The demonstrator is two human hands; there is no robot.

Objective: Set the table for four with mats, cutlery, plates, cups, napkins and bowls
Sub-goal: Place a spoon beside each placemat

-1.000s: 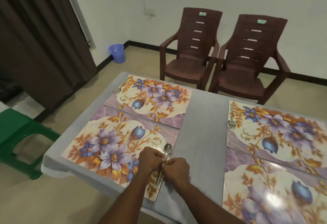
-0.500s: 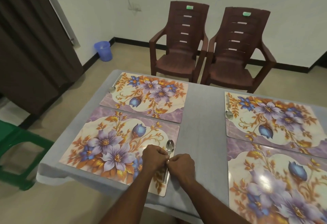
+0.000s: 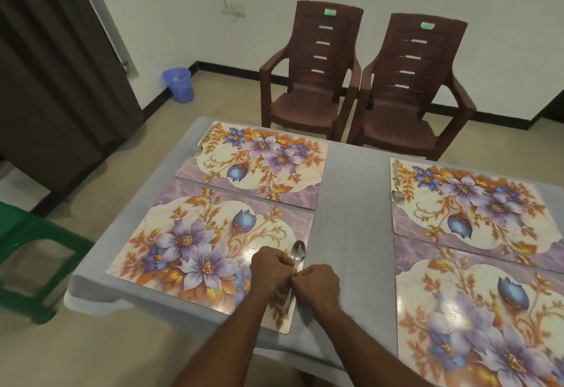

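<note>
Four floral mats lie on the grey-clothed table [image 3: 354, 203]: near left mat [image 3: 189, 243], far left mat [image 3: 265, 157], far right mat [image 3: 473, 203], near right mat [image 3: 476, 319]. A steel spoon [image 3: 298, 251] lies along the right edge of the near left mat, bowl pointing away from me. My left hand [image 3: 270, 267] and my right hand [image 3: 317, 284] meet over its handle, fingers curled, pinching it from either side. A second spoon [image 3: 197, 149] lies at the far left mat's left edge. A third spoon [image 3: 397, 194] rests on the far right mat's left edge.
Two brown plastic chairs [image 3: 308, 102] [image 3: 403, 118] stand beyond the table's far end. A blue bin [image 3: 179, 84] sits by the wall, a dark curtain [image 3: 45, 66] hangs on the left, and a green stool [image 3: 27, 240] stands left of the table.
My view has turned a little to the left and down. Both hands stay together on the spoon handle, and the spoon keeps its place on the mat.
</note>
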